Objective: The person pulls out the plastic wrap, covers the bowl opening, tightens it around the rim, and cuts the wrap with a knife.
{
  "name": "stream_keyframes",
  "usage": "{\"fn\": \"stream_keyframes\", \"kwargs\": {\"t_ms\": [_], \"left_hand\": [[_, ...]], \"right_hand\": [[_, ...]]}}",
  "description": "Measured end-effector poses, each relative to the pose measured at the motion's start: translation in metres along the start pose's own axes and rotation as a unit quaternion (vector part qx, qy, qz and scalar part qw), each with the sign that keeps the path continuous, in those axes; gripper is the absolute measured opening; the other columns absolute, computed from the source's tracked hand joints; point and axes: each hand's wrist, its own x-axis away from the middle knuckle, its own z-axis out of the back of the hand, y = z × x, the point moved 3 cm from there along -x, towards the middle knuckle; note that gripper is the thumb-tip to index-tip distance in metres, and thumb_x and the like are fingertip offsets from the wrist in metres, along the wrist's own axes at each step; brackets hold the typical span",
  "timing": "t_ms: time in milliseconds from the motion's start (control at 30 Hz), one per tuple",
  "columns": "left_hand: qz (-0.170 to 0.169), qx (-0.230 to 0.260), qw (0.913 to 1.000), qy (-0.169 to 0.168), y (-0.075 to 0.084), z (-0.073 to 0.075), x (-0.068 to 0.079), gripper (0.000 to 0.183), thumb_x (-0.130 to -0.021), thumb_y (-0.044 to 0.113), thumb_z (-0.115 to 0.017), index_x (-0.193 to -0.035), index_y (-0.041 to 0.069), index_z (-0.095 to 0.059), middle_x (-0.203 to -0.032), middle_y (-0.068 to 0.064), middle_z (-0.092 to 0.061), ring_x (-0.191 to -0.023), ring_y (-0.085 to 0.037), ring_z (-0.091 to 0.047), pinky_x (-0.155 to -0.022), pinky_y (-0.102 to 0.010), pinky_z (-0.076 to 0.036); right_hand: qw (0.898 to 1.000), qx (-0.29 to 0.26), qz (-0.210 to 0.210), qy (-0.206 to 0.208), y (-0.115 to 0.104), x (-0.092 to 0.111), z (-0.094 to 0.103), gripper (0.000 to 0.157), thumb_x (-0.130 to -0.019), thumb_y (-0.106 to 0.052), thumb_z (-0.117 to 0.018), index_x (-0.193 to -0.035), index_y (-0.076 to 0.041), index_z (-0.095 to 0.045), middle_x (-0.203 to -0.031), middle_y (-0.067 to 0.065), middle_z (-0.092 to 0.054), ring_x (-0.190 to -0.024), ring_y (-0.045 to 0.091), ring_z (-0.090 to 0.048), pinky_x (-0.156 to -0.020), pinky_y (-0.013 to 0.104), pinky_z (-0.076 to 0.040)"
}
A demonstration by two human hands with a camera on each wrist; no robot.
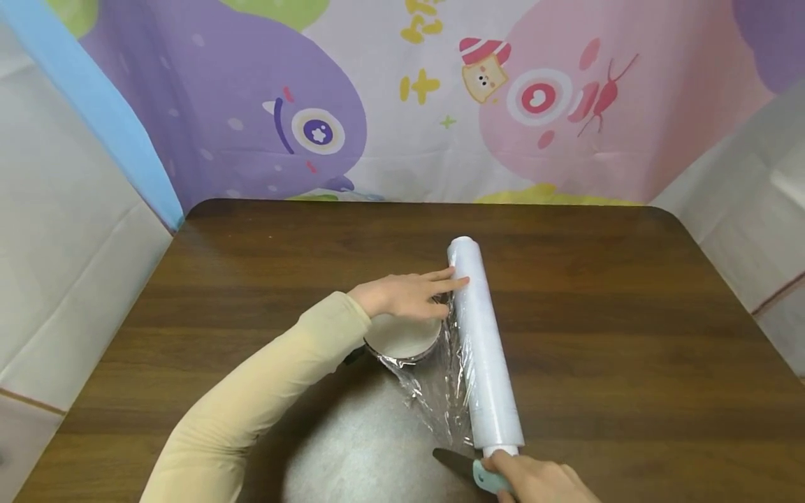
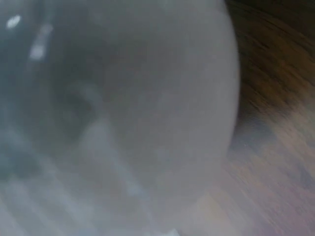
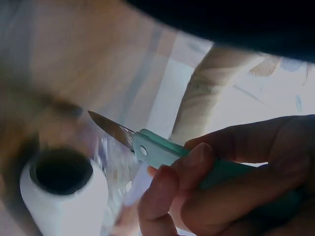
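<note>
My left hand [image 1: 409, 297] reaches over a round bowl [image 1: 402, 339] with a pale inside, its fingers extended and two fingertips at the side of a long roll of cling film [image 1: 487, 356]. Clear, crinkled film [image 1: 440, 391] runs from the roll toward the bowl's rim. At the roll's near end, my right hand [image 1: 544, 482] holds a folding knife [image 1: 484, 478] by its mint-green handle. Its blade is unfolded and points left, close to the film's near edge. In the right wrist view, fingers and thumb curl round the knife handle [image 3: 162, 150], beside the roll's hollow core end [image 3: 64, 172].
A dark wooden table [image 1: 629, 335] bears the roll and the bowl. Behind it hangs a curtain [image 1: 409, 161] with cartoon figures. A bright glare [image 1: 371, 447] lies on the tabletop in front of the bowl. The left wrist view is blurred.
</note>
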Motion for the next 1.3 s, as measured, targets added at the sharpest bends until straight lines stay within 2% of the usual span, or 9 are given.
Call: {"fn": "stream_keyframes", "kwargs": {"t_ms": [67, 167, 333, 400, 533, 633, 767, 1000, 1300], "left_hand": [[-0.005, 0.007, 1.0, 0.002, -0.001, 0.001, 0.001, 0.059, -0.092, 0.041, -0.037, -0.144, 0.04, -0.009, -0.153, 0.009, 0.002, -0.138, -0.023, -0.018, -0.108, -0.047, -0.021], [-0.017, 0.027, 0.9995, 0.007, -0.002, 0.002, 0.003, 0.062, -0.092, 0.039, -0.042, -0.145, 0.035, -0.011, -0.154, 0.005, 0.001, -0.132, -0.019, -0.033, -0.11, -0.042, -0.02], [-0.056, 0.066, 0.9954, 0.041, -0.009, 0.004, 0.007, 0.061, -0.092, 0.037, -0.047, -0.146, 0.024, -0.02, -0.153, 0.0, -0.012, -0.134, -0.015, -0.028, -0.111, -0.034, -0.019], [-0.071, 0.076, 0.9931, 0.055, -0.013, 0.006, 0.009, 0.057, -0.093, 0.036, -0.046, -0.144, 0.021, -0.026, -0.151, -0.001, -0.021, -0.138, -0.015, -0.019, -0.111, -0.031, -0.019], [-0.09, 0.098, 0.9884, 0.073, -0.021, 0.01, 0.017, 0.048, -0.094, 0.031, -0.044, -0.14, 0.018, -0.037, -0.143, 0.0, -0.037, -0.133, -0.013, -0.029, -0.108, -0.03, -0.025], [-0.101, 0.107, 0.9857, 0.082, -0.026, 0.009, 0.023, 0.041, -0.095, 0.028, -0.043, -0.134, 0.017, -0.045, -0.136, 0.001, -0.046, -0.129, -0.014, -0.037, -0.106, -0.031, -0.029], [-0.094, 0.12, 0.9851, 0.081, -0.031, 0.005, 0.028, 0.038, -0.096, 0.031, -0.04, -0.131, 0.019, -0.049, -0.133, 0.003, -0.049, -0.128, -0.014, -0.039, -0.105, -0.033, -0.03], [-0.086, 0.124, 0.9832, 0.102, -0.037, 0.0, 0.035, 0.037, -0.096, 0.029, -0.04, -0.13, 0.018, -0.05, -0.134, 0.002, -0.049, -0.128, -0.017, -0.039, -0.104, -0.036, -0.032], [-0.089, 0.155, 0.9759, 0.125, -0.05, -0.002, 0.041, 0.033, -0.096, 0.018, -0.039, -0.125, 0.02, -0.055, -0.127, 0.004, -0.055, -0.121, -0.015, -0.046, -0.098, -0.036, -0.037]], "right_hand": [[1.0, 0.004, 0.007, 0.025, 0.0, 0.001, 0.005, 0.029, -0.072, -0.014, -0.069, -0.098, -0.02, -0.056, -0.079, -0.007, -0.064, -0.058, -0.001, -0.05, -0.047, 0.022, -0.039], [0.997, 0.011, 0.016, 0.068, 0.0, 0.002, 0.015, 0.031, -0.07, -0.012, -0.068, -0.098, -0.02, -0.056, -0.08, -0.009, -0.064, -0.056, -0.005, -0.041, -0.046, 0.02, -0.036], [0.992, 0.008, 0.012, 0.123, 0.004, 0.002, 0.039, 0.034, -0.071, -0.01, -0.068, -0.101, -0.021, -0.057, -0.076, -0.014, -0.058, -0.049, -0.008, -0.028, -0.043, 0.015, -0.027], [0.992, -0.001, -0.007, 0.125, 0.006, 0.002, 0.05, 0.034, -0.073, -0.011, -0.067, -0.103, -0.022, -0.058, -0.072, -0.017, -0.052, -0.045, -0.008, -0.024, -0.041, 0.015, -0.025], [0.987, -0.004, -0.047, 0.155, 0.012, 0.003, 0.072, 0.036, -0.075, -0.011, -0.067, -0.107, -0.026, -0.058, -0.066, -0.018, -0.043, -0.046, -0.007, -0.025, -0.042, 0.016, -0.025], [0.979, -0.013, -0.089, 0.182, 0.021, 0.001, 0.089, 0.033, -0.081, -0.016, -0.065, -0.11, -0.028, -0.057, -0.068, -0.015, -0.048, -0.05, -0.004, -0.032, -0.046, 0.019, -0.028], [0.97, -0.048, -0.165, 0.173, 0.046, -0.011, 0.101, 0.03, -0.089, -0.032, -0.056, -0.117, -0.024, -0.052, -0.074, -0.006, -0.054, -0.052, 0.005, -0.039, -0.046, 0.023, -0.031], [0.957, -0.067, -0.229, 0.167, 0.103, -0.041, 0.088, 0.043, -0.091, -0.029, -0.05, -0.122, 0.0, -0.046, -0.074, 0.009, -0.056, -0.046, 0.014, -0.041, -0.041, 0.028, -0.032], [0.962, -0.011, -0.274, 0.014, 0.141, -0.062, 0.054, 0.046, -0.096, -0.038, -0.028, -0.084, 0.003, -0.044, -0.06, 0.007, -0.043, -0.05, 0.02, -0.042, -0.045, 0.032, -0.032]]}}
